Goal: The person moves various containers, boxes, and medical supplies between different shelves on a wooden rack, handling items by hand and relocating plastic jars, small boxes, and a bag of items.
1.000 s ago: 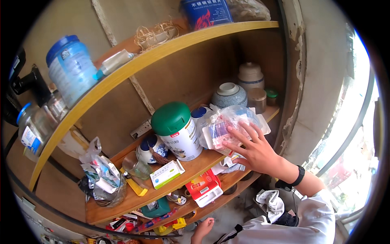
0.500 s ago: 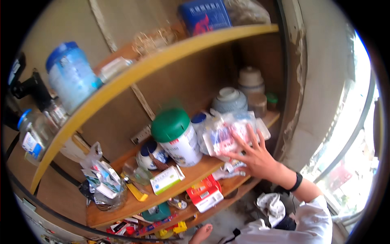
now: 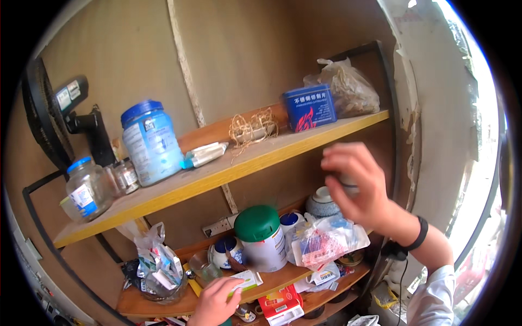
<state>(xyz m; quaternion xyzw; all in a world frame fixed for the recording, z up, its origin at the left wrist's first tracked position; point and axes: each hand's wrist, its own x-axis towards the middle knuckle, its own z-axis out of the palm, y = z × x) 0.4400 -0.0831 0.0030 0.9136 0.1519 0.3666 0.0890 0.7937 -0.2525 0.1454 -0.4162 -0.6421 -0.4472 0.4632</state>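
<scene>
My right hand (image 3: 359,187) is raised in front of the upper shelf's yellow edge, fingers loosely curled and apart from the thumb, with nothing seen in it. Part of a pale lidded jar (image 3: 349,186) shows behind it. Below sits a clear plastic bag with pink-printed packets (image 3: 322,244), not touched. My left hand (image 3: 216,300) reaches in low, fingers extended, at the edge of a white and green box (image 3: 249,280); whether it touches the box I cannot tell. Behind that box stands a white tub with a green lid (image 3: 260,239).
The upper shelf (image 3: 255,160) holds a blue-lidded plastic jar (image 3: 152,144), a glass jar (image 3: 88,190), a blue tin (image 3: 310,108), a tangle of twine (image 3: 253,128) and a knotted plastic bag (image 3: 350,89). A black fan (image 3: 49,114) stands left. A red box (image 3: 281,305) lies lower.
My right hand has left the bag of pink packets and risen toward the upper shelf. My left hand has come up to the white and green box. The view has tilted upward.
</scene>
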